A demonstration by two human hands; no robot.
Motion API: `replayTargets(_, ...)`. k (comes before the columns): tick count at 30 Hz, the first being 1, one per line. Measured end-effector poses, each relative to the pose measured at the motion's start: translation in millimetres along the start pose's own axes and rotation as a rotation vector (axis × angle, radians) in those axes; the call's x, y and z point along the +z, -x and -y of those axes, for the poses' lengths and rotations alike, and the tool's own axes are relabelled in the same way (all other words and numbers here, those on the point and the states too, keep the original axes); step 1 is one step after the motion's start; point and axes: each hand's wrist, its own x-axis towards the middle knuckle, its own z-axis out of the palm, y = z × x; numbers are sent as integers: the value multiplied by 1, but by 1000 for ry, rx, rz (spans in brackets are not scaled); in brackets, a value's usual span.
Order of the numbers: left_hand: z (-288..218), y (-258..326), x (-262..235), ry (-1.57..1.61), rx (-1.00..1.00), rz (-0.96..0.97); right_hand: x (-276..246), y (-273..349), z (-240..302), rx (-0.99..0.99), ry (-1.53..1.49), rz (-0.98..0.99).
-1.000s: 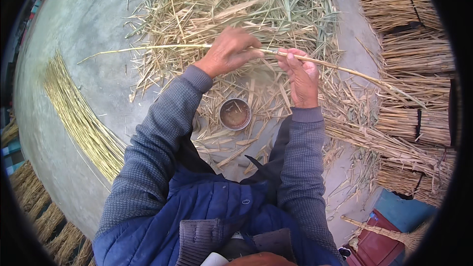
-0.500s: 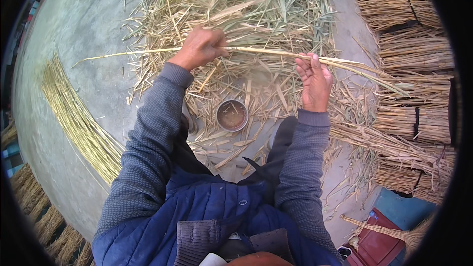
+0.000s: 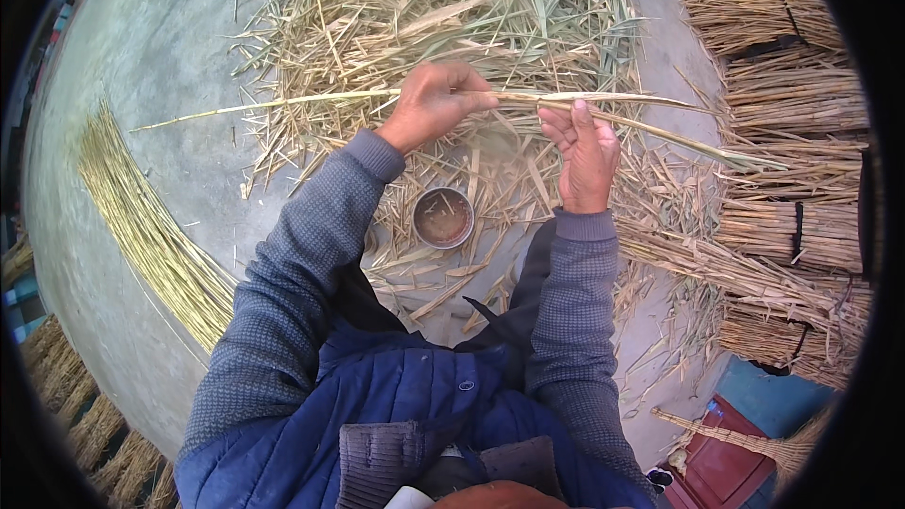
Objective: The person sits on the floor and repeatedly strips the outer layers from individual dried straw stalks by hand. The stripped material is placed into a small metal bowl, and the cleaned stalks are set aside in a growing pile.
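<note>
A long, pale yellow reed stalk [image 3: 311, 98] stretches crosswise in front of me, above a heap of dry leaf strips. My left hand [image 3: 436, 102] is closed around its middle, fingers wrapped over it. Further right, my right hand [image 3: 583, 153] pinches the leafy part between thumb and fingers. Beyond that hand the stalk splits into two strands, a dry leaf sheath [image 3: 650, 101] above and a greenish leafy tip [image 3: 745, 160] below. The thin bare end reaches out to the left over the concrete.
Leaf strips [image 3: 405, 19] cover the floor ahead. A round metal bowl [image 3: 443, 218] stands between my feet. Peeled stalks [image 3: 156, 226] lie in a bundle at left. Tied reed bundles [image 3: 792, 113] are stacked at right, unpeeled stalks [image 3: 735, 269] beside them. A dark red object [image 3: 721, 452] lies lower right.
My left hand has slid right along the stalk, closer to my right hand. The right hand has shifted slightly left, and the leaf sheath now stands further apart from the stalk.
</note>
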Motion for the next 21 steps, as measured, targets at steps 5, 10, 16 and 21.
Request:
replayTargets(5, 0, 0, 5, -28, -16, -7, -2, 0, -2, 0, 3, 5)
replayTargets(10, 6, 4, 13, 9, -50, -35, -6, -2, -3, 21, 1, 10)
replayTargets(16, 5, -13, -21, 452, -163, -305, -17, -5, -6, 44, 22, -108)
replayTargets(21, 27, -20, -99, 769, -80, -475, -29, -8, -3, -3, 70, -117)
